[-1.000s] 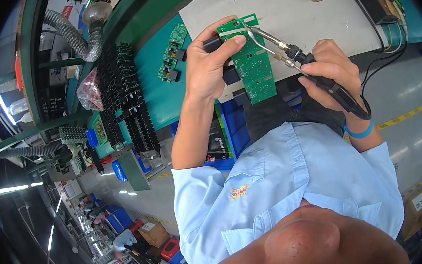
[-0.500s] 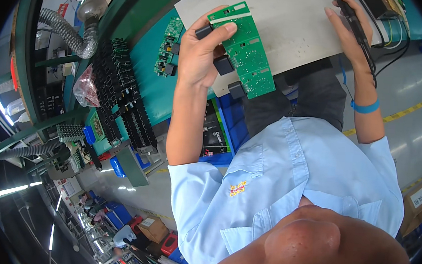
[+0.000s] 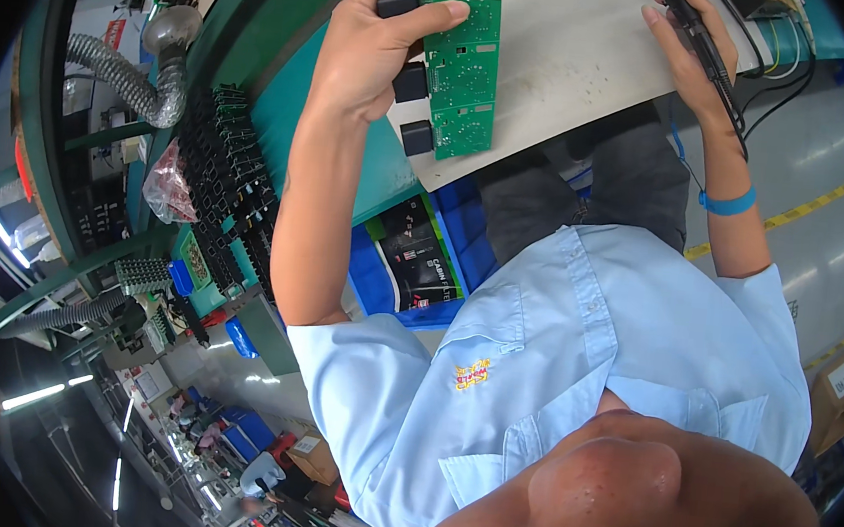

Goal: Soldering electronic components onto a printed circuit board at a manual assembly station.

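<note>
My left hand [image 3: 365, 53] grips a green circuit board panel [image 3: 466, 82] near its far end, thumb on the flat face. The panel is divided into sections, and black block-shaped parts [image 3: 411, 81] stick out along its left edge. It is held above the pale work surface [image 3: 558, 85]. Over the right part of that surface, my right hand [image 3: 705, 67] is closed around a black corded hand tool [image 3: 698, 37]; its tip is out of view. A blue wrist strap [image 3: 727, 202] with a cord circles my right wrist.
Racks of dark boards [image 3: 234, 177] stand to the left, beside a clear plastic bag [image 3: 170, 181]. Below the table edge sits a blue bin [image 3: 457, 206] with a dark printed package [image 3: 413, 253]. Cables [image 3: 794, 80] hang at the far right. A green frame [image 3: 262, 24] borders the bench.
My left hand has moved left and away from my body with the circuit board panel, which now points straighter. Loose boards on the teal mat are now hidden. My right hand has shifted slightly.
</note>
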